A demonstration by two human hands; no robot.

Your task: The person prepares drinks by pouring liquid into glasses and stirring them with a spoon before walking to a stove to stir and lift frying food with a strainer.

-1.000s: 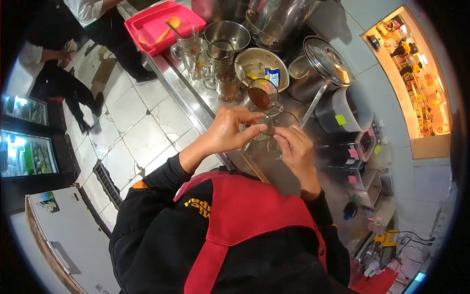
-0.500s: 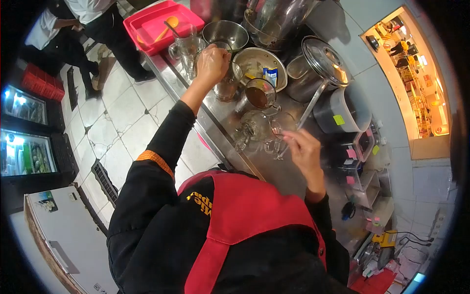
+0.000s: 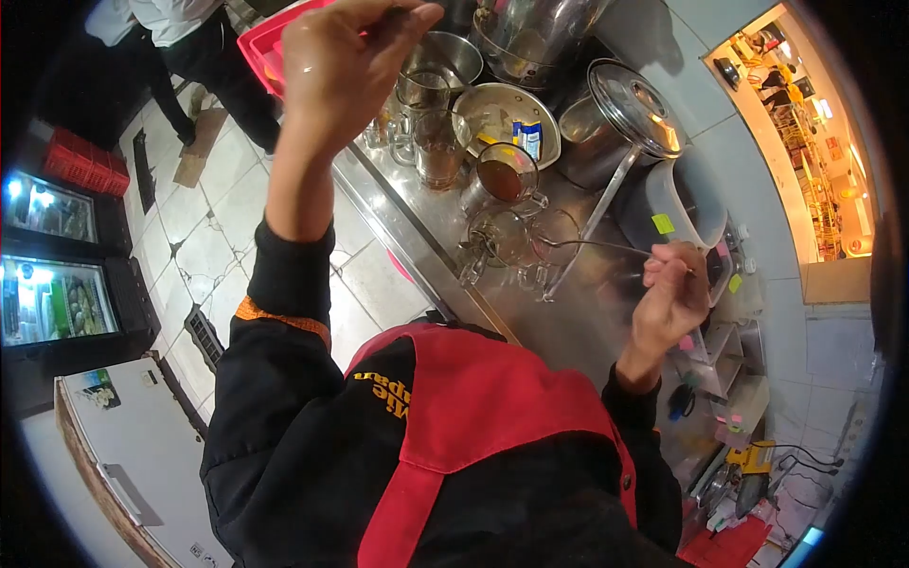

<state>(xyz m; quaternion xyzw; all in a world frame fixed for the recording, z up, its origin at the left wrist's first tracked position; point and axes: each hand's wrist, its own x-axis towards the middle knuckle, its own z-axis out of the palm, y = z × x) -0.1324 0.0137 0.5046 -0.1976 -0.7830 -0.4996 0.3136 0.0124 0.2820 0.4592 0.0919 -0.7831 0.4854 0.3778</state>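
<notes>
My right hand (image 3: 670, 295) is closed around the end of a long thin metal spoon (image 3: 606, 245). The spoon reaches left to the rim of a clear glass mug (image 3: 557, 230). Beside that stands another glass mug (image 3: 492, 241) with what looks like cutlery at its side. A mug of brown liquid (image 3: 502, 180) sits just behind them. Raised high over the counter's left edge, my left hand (image 3: 341, 76) has its fingers pinched around something dark, too hidden to name. Another glass mug (image 3: 438, 156) stands to the right of its wrist.
A metal pan (image 3: 464, 128) holds blue and yellow sachets. Behind are a steel bowl (image 3: 464, 52), a lidded pot (image 3: 592, 133) and a pink tray (image 3: 260, 47). A plastic container (image 3: 701, 204) stands at right. Another person (image 3: 208, 57) stands beyond the counter's left edge.
My left hand has lifted from among the mugs, up and left, closer to the camera. My right hand has shifted right, and more of the spoon shows.
</notes>
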